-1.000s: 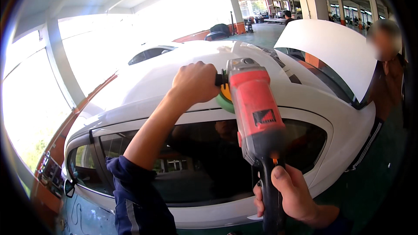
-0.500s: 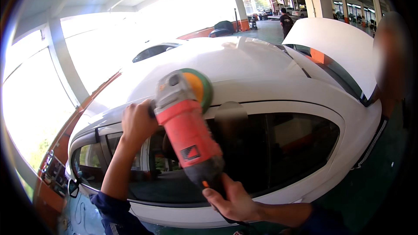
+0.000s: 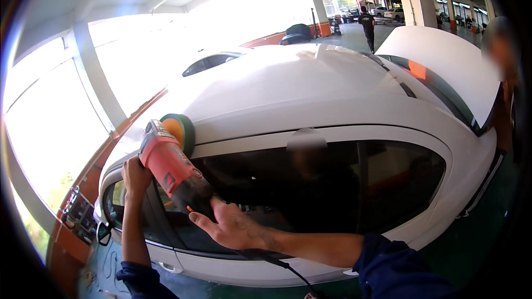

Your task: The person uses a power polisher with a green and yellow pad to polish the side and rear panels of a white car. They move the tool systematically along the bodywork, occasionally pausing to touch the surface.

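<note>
A red and black car polisher (image 3: 169, 160) with a grey head and a round green and orange pad (image 3: 180, 133) is between my two hands. The pad's edge lies at the roof rail of a white car (image 3: 266, 88), above the side windows. My left hand (image 3: 136, 176) is closed at the polisher's head end, on a side handle that it mostly covers. My right hand (image 3: 233, 227) wraps the black rear grip, its thumb along the near side. From that grip a black cord (image 3: 285, 266) runs down past the car door.
A raised white panel (image 3: 438, 61) stands at the car's right end, with a person (image 3: 501, 77) beside it. Another person (image 3: 367, 27) stands farther off near pillars. A second car (image 3: 213, 62) is beyond the roof. The side mirror (image 3: 103, 233) juts out at lower left.
Both hands have carried the polisher left and slightly down along the roof edge. My right forearm now reaches farther across the windows, and the view has shifted slightly.
</note>
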Action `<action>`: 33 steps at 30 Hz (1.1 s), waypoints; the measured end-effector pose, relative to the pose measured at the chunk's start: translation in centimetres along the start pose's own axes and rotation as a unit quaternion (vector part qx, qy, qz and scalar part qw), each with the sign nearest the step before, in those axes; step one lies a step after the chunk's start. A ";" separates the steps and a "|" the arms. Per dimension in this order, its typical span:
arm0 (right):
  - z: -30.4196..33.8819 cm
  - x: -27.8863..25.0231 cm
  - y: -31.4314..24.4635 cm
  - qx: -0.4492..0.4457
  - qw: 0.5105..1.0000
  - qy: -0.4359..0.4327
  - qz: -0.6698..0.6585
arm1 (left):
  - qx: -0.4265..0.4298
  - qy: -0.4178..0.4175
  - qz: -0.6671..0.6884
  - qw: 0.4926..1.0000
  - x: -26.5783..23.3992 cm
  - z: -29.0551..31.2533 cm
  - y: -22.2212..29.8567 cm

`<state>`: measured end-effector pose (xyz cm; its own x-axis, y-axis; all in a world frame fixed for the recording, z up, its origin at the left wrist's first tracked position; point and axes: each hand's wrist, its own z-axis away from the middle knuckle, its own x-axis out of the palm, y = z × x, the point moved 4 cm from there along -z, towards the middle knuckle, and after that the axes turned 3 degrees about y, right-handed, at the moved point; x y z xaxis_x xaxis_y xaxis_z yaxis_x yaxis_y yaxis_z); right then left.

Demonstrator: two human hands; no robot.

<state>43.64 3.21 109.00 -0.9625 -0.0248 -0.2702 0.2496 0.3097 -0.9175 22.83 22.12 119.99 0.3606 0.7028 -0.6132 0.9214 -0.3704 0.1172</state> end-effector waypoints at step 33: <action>5.5 -3.8 -0.9 0.017 0.992 -0.007 -0.122 | 0.064 -0.055 -0.035 0.996 -1.1 1.5 6.1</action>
<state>47.62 -2.21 109.20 -0.9932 -0.1089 -0.0421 0.0124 0.2597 -0.9656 27.80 18.20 120.19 0.2713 0.6615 -0.6991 0.9152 -0.4023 -0.0256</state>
